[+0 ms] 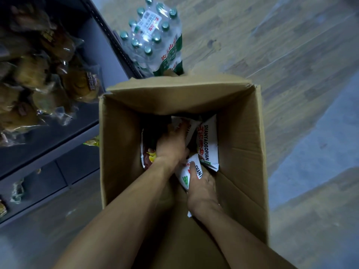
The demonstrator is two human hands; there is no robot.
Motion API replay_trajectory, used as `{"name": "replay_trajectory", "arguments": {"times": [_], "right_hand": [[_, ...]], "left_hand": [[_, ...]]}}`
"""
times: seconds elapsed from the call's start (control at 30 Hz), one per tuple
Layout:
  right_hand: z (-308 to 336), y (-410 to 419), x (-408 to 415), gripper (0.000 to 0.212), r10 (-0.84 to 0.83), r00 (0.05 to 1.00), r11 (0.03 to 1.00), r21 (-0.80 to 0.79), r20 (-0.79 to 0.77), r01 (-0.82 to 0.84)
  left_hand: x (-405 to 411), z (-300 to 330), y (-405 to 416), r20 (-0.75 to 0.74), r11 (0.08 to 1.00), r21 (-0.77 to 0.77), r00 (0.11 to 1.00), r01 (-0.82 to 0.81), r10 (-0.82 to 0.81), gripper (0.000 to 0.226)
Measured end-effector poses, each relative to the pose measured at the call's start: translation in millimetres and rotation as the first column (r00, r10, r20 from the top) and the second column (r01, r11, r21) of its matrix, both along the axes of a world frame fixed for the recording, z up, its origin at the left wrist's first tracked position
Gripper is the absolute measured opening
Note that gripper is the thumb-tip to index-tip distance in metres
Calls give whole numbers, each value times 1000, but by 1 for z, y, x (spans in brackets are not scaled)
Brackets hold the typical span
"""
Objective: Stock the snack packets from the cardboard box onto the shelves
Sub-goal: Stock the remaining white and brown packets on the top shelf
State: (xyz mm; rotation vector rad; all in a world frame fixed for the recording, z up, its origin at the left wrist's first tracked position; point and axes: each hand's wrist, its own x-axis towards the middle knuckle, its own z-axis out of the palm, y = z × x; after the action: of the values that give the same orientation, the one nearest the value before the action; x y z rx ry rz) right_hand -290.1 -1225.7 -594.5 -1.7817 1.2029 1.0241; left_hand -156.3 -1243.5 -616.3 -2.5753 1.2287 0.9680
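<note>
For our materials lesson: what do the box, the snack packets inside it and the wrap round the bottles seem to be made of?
Cardboard box: brown corrugated card, matt, with creased flaps.
Snack packets: probably thin printed plastic film, white and slightly glossy, crumpled where the right hand grips one.
Bottle pack: clear shrink-wrap plastic, shiny with highlights, over bottles with green caps.

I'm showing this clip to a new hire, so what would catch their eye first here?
Two bare arms plunge into the open cardboard box at centre: the right hand grips a white snack packet, and the left hand digs among the others. Beyond the box stands a shrink-wrapped pack of water bottles; bagged pastries fill the shelf on the left.
</note>
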Motion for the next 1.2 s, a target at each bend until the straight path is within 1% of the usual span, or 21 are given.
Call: {"name": "replay_trajectory", "arguments": {"times": [0.07,0.17,0.2,0.33,0.4,0.47,0.57,0.63,0.7,0.77,0.83,0.97,1.1,1.2], "right_hand": [[13,0,-9,96,-34,998,999,-14,45,34],[32,1,-19,90,-49,995,997,-61,85,54],[39,2,-20,91,-62,994,993,-90,94,71],[64,7,-24,103,-77,987,971,-212,141,107],[74,7,-28,113,-69,983,967,-231,168,107],[86,6,-32,114,-92,975,965,-221,202,137],[106,5,-34,105,-67,970,952,-275,232,131],[119,4,-34,102,-67,963,937,-315,260,150],[131,1,-33,97,-60,953,910,-376,297,174],[146,-2,-31,89,-16,945,877,-449,328,170],[165,-7,-28,86,14,937,856,-489,350,170],[209,-20,-23,82,45,900,798,-557,434,229],[253,-27,-20,75,12,883,765,-573,469,294],[281,-25,-20,72,8,866,732,-593,500,335]], "left_hand": [[-1,20,2,-61,999,-29,998,-13,12,91],[-3,43,4,-96,994,-71,993,-81,74,86],[-2,49,5,-112,989,-93,988,-116,106,83],[11,56,8,-295,952,-153,932,-263,210,76],[17,62,15,-317,941,-165,920,-294,231,75],[19,71,25,-323,932,-177,913,-318,250,76],[16,93,39,-299,930,-174,918,-323,262,76],[11,110,44,-272,926,-207,928,-315,255,74],[6,128,49,-258,920,-237,933,-311,250,76],[-1,148,51,-264,918,-252,934,-306,239,78],[-9,168,54,-265,915,-281,940,-288,215,78],[-24,215,57,-199,911,-356,970,-207,142,72],[-29,262,63,-118,890,-436,989,-136,94,68],[-26,290,63,-16,882,-471,1000,-30,26,62]]}}
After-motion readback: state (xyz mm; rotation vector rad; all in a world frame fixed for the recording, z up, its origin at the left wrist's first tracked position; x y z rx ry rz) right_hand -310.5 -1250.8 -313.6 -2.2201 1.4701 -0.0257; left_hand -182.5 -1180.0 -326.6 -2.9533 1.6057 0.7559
